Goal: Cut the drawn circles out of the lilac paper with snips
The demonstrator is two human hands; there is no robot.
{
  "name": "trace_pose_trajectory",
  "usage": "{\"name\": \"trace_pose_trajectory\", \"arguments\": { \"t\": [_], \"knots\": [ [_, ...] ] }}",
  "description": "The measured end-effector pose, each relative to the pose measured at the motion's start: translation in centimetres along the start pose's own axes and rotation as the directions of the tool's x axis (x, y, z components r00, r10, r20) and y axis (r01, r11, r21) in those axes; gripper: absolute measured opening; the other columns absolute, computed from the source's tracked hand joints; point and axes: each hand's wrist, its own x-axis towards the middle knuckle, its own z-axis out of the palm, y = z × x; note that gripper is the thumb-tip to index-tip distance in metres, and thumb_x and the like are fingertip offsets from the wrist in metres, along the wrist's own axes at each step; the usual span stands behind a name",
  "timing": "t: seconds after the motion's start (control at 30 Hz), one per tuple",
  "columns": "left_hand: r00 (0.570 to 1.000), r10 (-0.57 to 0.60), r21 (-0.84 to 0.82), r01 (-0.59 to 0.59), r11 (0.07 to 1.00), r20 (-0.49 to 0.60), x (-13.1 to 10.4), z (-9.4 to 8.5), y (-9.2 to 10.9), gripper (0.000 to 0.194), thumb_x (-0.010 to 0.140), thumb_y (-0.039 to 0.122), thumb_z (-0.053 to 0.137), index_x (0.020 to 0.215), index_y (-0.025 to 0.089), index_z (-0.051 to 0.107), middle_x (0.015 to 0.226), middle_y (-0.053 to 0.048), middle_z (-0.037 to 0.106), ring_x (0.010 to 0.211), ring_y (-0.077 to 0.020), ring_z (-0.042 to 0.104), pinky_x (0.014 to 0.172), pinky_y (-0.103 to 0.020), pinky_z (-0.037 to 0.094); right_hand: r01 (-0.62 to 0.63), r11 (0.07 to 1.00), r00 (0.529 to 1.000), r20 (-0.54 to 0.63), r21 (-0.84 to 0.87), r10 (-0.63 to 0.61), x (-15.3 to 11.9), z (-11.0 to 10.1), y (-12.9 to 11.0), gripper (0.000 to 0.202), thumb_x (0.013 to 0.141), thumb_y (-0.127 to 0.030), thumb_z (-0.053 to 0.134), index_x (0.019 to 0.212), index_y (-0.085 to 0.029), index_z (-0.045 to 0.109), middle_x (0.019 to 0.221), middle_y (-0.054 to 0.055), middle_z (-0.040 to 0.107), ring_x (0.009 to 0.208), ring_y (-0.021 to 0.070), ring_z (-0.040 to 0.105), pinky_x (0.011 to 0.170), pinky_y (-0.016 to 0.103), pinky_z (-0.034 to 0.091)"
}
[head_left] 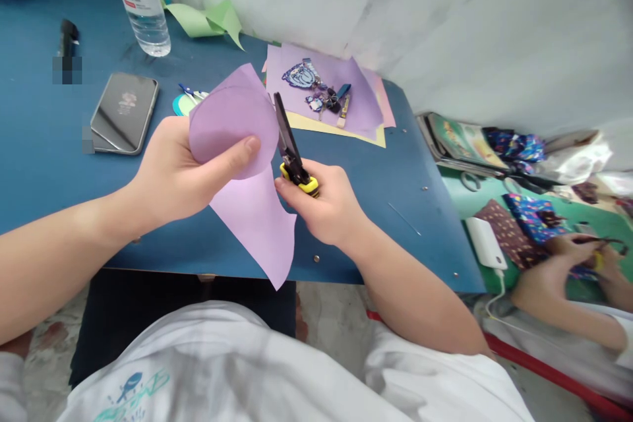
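Note:
A sheet of purple paper is pinched in my left hand, the thumb lying across its front. Its lower edge is cut in a round curve, and a faint drawn line runs near the top. A lighter purple strip hangs below it, past the table's front edge. My right hand is closed round the yellow handles of black-bladed scissors. The blades point up along the right edge of the paper, close to it; whether they touch it I cannot tell.
On the blue table are a phone, a water bottle and green paper. Keys lie on stacked coloured sheets by the wall. At right, another person's hands work over a green table beside a white power bank.

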Motion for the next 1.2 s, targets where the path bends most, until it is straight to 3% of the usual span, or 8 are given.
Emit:
{"name": "trace_pose_trajectory", "arguments": {
  "t": [0.27,0.83,1.2],
  "knots": [
    [0.999,-0.029,0.033,0.03,0.999,-0.036,-0.13,0.44,-0.04,0.058,0.103,0.031,0.082,0.056,0.015,0.051,0.055,0.005,0.04,0.052,-0.004,0.036,0.041,-0.014,0.026,-0.021,1.0,1.0,-0.01,0.0,0.021,0.09,-0.08,-0.18,0.04,0.091,-0.057,0.066,0.072,-0.028,0.048,0.067,-0.005,0.051,0.069,0.0166,0.045,0.069,0.038,0.034],
    [0.996,0.093,0.104,-0.093,0.99,0.0,0.43,0.0,-0.14,0.059,0.099,0.028,0.082,0.057,0.016,0.042,0.055,0.007,0.034,0.051,-0.0025,0.029,0.037,-0.013,0.021,-0.028,1.0,0.999,0.021,0.014,0.027,0.11,-0.06,-0.34,0.035,0.089,-0.057,0.067,0.075,-0.028,0.053,0.07,-0.004,0.056,0.073,0.0192,0.052,0.072,0.039,0.038],
    [0.997,0.076,0.074,-0.076,0.994,0.0,0.54,0.11,0.12,0.057,0.098,0.025,0.082,0.056,0.016,0.043,0.054,0.007,0.034,0.05,-0.0033,0.028,0.036,-0.015,0.02,-0.035,0.999,0.999,0.019,0.016,0.035,0.03,-0.24,-0.52,0.036,0.09,-0.053,0.068,0.073,-0.027,0.05,0.067,-0.005,0.05,0.071,0.0166,0.044,0.07,0.038,0.035]
  ]
}}
